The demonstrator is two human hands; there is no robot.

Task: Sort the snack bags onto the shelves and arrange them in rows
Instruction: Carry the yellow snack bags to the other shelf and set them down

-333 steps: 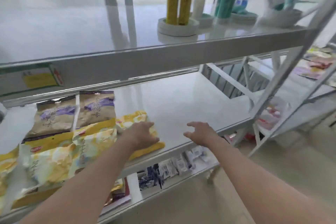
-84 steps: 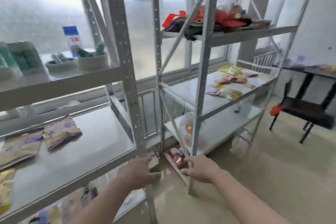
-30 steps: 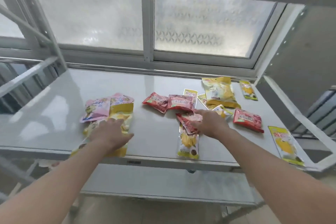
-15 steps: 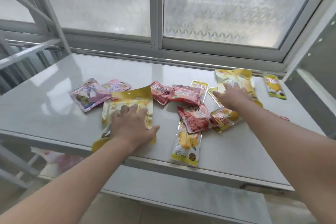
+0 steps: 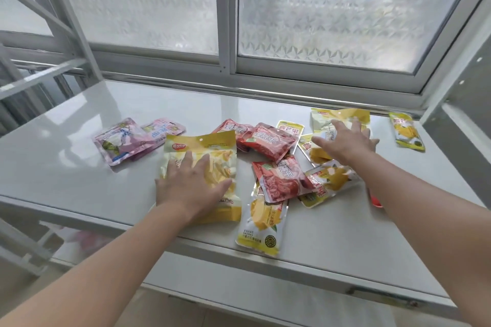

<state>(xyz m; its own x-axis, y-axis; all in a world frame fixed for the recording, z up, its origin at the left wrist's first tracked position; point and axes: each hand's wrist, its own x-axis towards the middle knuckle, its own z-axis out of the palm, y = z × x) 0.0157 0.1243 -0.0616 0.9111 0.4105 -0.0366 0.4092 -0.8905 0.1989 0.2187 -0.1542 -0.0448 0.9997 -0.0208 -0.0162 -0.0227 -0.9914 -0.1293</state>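
Observation:
Snack bags lie scattered on a white shelf (image 5: 66,167) under a frosted window. My left hand (image 5: 190,184) lies flat, fingers spread, on a large yellow bag (image 5: 210,146) at the middle. My right hand (image 5: 345,141) rests flat on a second large yellow bag (image 5: 342,114) at the back right. Between the hands lie three red bags (image 5: 271,141), the nearest red one (image 5: 281,178) on top of a small yellow mango bag (image 5: 261,223). Two pink bags (image 5: 125,141) sit at the left. Another small yellow bag (image 5: 406,131) lies far right.
The shelf's front edge (image 5: 292,255) runs close below the mango bag. A grey upright post (image 5: 451,87) stands at the right and slanted metal braces (image 5: 39,16) at the left. A lower shelf (image 5: 79,239) shows beneath, with something pink on it.
I have left the first rack and come to this shelf. In the last second my right hand moved from the red bags back to the far yellow bag; my left hand stayed on the large yellow bag.

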